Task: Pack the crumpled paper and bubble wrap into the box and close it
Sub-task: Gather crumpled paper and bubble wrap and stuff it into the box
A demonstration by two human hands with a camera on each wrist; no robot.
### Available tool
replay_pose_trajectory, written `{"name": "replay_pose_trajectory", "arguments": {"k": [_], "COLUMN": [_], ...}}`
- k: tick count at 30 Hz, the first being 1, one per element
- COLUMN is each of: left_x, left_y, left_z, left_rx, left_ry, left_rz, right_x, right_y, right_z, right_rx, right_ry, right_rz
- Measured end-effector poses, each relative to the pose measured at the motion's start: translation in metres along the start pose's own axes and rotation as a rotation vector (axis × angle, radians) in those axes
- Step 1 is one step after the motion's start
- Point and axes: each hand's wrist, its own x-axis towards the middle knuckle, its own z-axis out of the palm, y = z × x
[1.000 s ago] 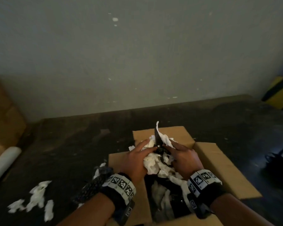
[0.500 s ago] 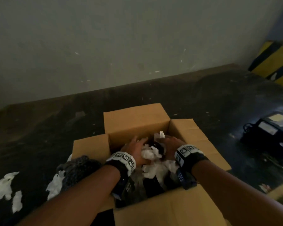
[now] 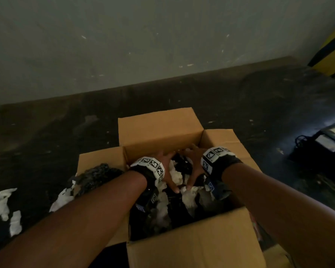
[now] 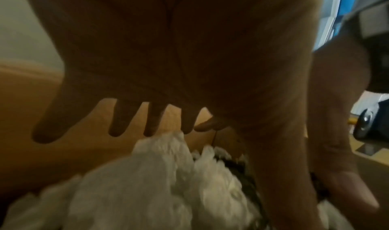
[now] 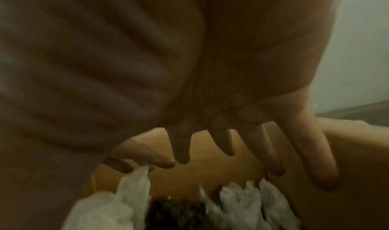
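An open cardboard box [image 3: 159,128] stands on the dark floor with all flaps spread out. White crumpled paper [image 3: 177,176] and dark material fill its inside. Both hands are down in the box, palms down on the filling. My left hand [image 3: 167,171] has straight, spread fingers [image 4: 118,122] over the paper [image 4: 160,175]. My right hand [image 3: 194,163] lies beside it, fingers [image 5: 271,155] also straight and spread above the paper [image 5: 130,192]. The two thumbs nearly meet. A dark grey bumpy wad [image 3: 97,176], possibly bubble wrap, lies over the left flap.
Loose white paper scraps [image 3: 0,206] lie on the floor at the left, and another scrap [image 3: 61,198] lies beside the box. A black device with a cable [image 3: 325,146] sits at the right. A yellow and black striped block [image 3: 333,55] stands by the wall.
The hands held a bunch of paper above the box, then went down into it. They now lie flat on the filling with fingers spread.
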Motion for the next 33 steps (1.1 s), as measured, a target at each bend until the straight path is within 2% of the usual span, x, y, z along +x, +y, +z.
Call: {"name": "replay_pose_trajectory", "arguments": {"k": [3,6,10,14,17,21,24,26,30,33], "left_x": [0.019,0.022,0.036,0.055,0.059,0.051,0.040,0.033,0.009,-0.011], "left_y": [-0.001,0.002,-0.008,-0.012,-0.016,-0.004,0.010,0.011,0.012,0.017], "left_z": [0.025,0.040,0.064,0.087,0.088,0.069,0.046,0.029,-0.008,-0.030], "left_rx": [0.102,0.235,0.008,-0.090,-0.035,0.050,0.007,0.026,-0.009,-0.108], "left_ry": [-0.089,-0.161,-0.028,-0.056,-0.084,-0.137,-0.032,0.034,0.065,0.205], "left_rz": [-0.089,-0.082,0.017,0.044,0.026,-0.037,-0.037,-0.009,0.052,0.093], "right_x": [0.019,0.031,0.048,0.080,0.059,0.042,0.040,0.035,0.033,0.025], "right_y": [0.001,0.006,-0.001,0.010,0.004,-0.002,0.000,0.003,0.016,0.020], "right_z": [0.015,0.030,0.053,0.088,0.078,0.059,0.053,0.045,0.033,0.021], "right_rx": [-0.067,-0.095,0.022,0.240,0.232,0.254,0.270,0.192,0.092,0.101], "right_ry": [0.028,-0.007,0.009,-0.020,0.017,-0.027,0.013,0.071,0.149,0.207], "right_rz": [0.050,0.072,0.065,0.079,-0.008,0.067,0.083,0.064,0.053,0.061]}}
